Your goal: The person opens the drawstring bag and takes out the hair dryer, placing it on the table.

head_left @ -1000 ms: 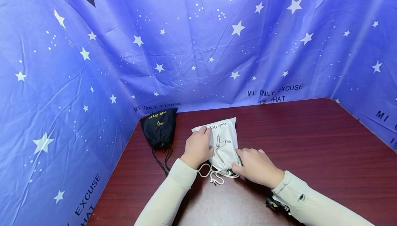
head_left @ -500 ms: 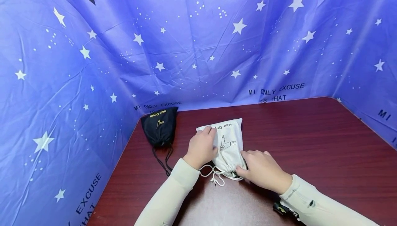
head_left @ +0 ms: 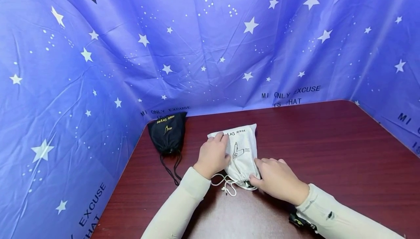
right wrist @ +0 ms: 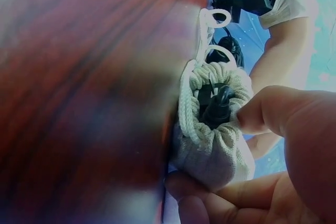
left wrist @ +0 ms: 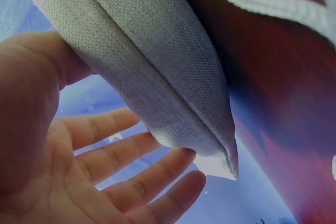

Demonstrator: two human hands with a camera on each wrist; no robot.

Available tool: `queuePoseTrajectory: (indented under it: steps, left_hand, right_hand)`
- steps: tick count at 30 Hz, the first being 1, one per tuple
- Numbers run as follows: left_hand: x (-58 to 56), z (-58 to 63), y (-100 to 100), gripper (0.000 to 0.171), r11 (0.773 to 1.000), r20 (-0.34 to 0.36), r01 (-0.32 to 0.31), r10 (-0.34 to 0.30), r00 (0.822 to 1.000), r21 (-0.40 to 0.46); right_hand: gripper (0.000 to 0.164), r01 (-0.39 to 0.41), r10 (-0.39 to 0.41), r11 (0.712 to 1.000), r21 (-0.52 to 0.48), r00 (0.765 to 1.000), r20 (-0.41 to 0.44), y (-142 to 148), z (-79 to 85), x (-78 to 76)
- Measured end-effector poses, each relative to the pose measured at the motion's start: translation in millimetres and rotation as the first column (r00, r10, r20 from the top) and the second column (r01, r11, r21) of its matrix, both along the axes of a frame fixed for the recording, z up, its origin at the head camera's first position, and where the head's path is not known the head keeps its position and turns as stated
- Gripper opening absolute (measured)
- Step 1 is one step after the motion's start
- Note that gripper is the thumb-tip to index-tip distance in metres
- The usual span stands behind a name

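A white drawstring bag [head_left: 242, 162], printed "Hair Dryer" with a dryer drawing, lies on the table with its gathered mouth toward me. My left hand [head_left: 213, 157] rests along its left side; the left wrist view shows those fingers [left wrist: 139, 182] fairly straight, tips at the cloth. My right hand [head_left: 279, 178] holds the right side near the mouth, thumb above and fingers [right wrist: 231, 200] beneath. Inside the puckered opening, the right wrist view shows a black part [right wrist: 218, 108], perhaps a cord end. Loose white cords [head_left: 229, 188] trail from the mouth.
Back left on the dark red table [head_left: 328, 147] lies a black "Hair Dryer" drawstring bag [head_left: 167, 137], its black cords [head_left: 170, 171] trailing toward me. A blue star-printed cloth [head_left: 203, 42] hangs behind the table and along both sides.
The white bag and both hands have shifted slightly to the right since a second ago, then stayed nearly still over the last half second. The black bag stays in place.
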State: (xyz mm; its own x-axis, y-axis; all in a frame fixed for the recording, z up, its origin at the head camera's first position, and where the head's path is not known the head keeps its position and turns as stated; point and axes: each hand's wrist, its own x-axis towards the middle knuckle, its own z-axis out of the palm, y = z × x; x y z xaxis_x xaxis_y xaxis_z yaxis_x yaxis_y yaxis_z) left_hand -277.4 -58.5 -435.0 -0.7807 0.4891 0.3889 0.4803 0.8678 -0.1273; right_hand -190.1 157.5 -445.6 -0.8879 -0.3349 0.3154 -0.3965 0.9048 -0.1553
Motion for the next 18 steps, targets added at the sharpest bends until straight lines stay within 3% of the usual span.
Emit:
queuePoseTrajectory:
  steps: [11,14,18]
  left_hand:
    - [5.0,1.9,4.5,0.065,0.997,0.1,-0.059,0.063,0.993,-0.043]
    - [7.7,4.4,5.4,0.061,0.997,0.088,-0.061,0.066,0.994,-0.051]
    - [13.7,9.2,7.8,0.044,0.998,0.04,-0.036,0.039,0.998,-0.06]
  right_hand:
    - [0.057,0.01,-0.006,0.996,-0.084,0.999,0.049,3.4,4.2,0.1]
    - [0.044,0.01,-0.003,0.991,-0.13,0.999,0.051,5.2,7.8,-0.6]
    - [0.023,0.004,0.006,0.986,-0.167,0.998,0.063,6.3,10.9,-1.6]
